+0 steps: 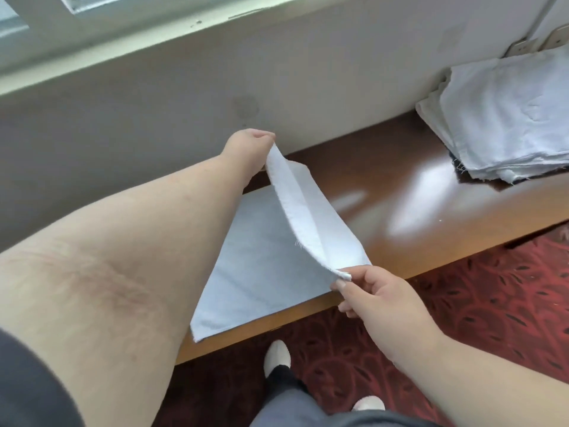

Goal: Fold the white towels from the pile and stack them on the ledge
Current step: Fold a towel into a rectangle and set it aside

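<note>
A white towel (264, 266) lies on the brown wooden ledge (385, 192), with its right edge lifted off the wood and curling over. My left hand (246, 149) pinches the far corner of that raised edge close to the wall. My right hand (372, 294) pinches the near corner, just past the ledge's front edge. The lifted strip sags between the two hands. My left forearm covers part of the towel's left side. A pile of white towels (505, 118) sits at the right end of the ledge, apart from both hands.
A pale wall (154, 103) rises directly behind the ledge, with a window sill (123, 47) above it. Red patterned carpet (477, 297) lies below the front edge. My white slippers (277, 355) and grey trousers show at the bottom. Bare glossy wood separates the towel from the pile.
</note>
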Motion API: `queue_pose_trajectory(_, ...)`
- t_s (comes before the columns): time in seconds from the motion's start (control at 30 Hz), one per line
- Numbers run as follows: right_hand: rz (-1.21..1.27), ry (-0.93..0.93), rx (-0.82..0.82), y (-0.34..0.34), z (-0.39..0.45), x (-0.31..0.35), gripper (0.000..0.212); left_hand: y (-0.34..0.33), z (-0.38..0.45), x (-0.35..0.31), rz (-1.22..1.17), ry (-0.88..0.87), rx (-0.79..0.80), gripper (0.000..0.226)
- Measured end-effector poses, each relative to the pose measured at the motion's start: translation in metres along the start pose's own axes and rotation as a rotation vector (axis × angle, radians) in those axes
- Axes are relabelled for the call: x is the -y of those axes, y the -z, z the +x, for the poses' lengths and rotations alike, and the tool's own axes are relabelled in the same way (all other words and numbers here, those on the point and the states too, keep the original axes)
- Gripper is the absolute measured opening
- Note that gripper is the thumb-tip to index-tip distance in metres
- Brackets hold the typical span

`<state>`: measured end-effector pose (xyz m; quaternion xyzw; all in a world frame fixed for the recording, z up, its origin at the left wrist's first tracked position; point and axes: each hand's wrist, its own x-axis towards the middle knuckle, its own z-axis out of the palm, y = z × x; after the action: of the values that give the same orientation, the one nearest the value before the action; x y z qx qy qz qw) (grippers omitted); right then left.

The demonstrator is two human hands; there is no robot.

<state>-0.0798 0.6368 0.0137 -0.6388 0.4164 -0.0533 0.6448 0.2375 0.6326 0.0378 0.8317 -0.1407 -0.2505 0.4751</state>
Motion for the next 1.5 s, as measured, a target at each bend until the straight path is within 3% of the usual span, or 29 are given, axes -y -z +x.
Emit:
queue_pose_trajectory(0.23,-0.258,-0.038,0.317,-0.087,-0.003,0.008,0.019,0.085,0.008,0.043,0.081,-0.009,-0.002,0.042)
queue_pose_trajectory(0.33,-0.314,-0.065,0.391,-0.135,0.001,0.010,0.027,0.122,0.009,0.067,0.163,-0.010,-0.005,0.044)
queue_pose_trajectory(0.6,-0.466,-0.152,0.477,-0.213,0.011,0.008,0.026,0.191,0.017,0.144,0.223,0.030,0.004,0.048)
queue_pose_trajectory(0.9,-0.664,-0.261,0.674,-0.266,0.030,-0.021,0.059,0.196,0.040,0.242,0.356,0.121,-0.017,0.051)
queue_pose_trajectory(1.1,-0.757,-0.294,0.766,-0.276,0.039,-0.036,0.033,0.188,0.054,0.269,0.401,0.148,0.030,0.057)
queue_pose_trajectory(1.23,-0.818,-0.320,0.868,-0.273,0.038,-0.032,0.063,0.185,0.059,0.276,0.485,0.161,0.115,0.063)
queue_pose_trajectory(1.3,-0.749,-0.350,0.823,-0.265,0.045,-0.027,0.069,0.184,0.057,0.275,0.593,0.190,0.141,0.071)
queue_pose_trajectory(1.37,-0.657,-0.328,0.669,-0.252,0.059,-0.024,0.070,0.180,0.050,0.272,0.679,0.205,0.124,0.078)
queue_pose_trajectory(1.5,-0.694,-0.162,0.310,-0.213,0.095,-0.015,0.046,0.167,0.017,0.265,0.800,0.181,0.004,0.078)
